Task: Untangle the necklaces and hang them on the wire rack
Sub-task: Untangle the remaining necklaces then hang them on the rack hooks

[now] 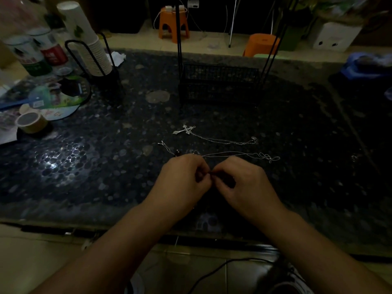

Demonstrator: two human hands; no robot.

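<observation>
your left hand (186,177) and right hand (239,179) meet fingertip to fingertip, pinched on something too small and dark to make out. just beyond the fingers lies a thin chain (239,154); farther out the cross necklace (186,130), then the wire rack (218,83). nothing stands between. a tape roll (31,122) sits far left.

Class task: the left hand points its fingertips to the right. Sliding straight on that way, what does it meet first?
Almost at once the right hand: the left hand already nearly touches its fingertips.
</observation>
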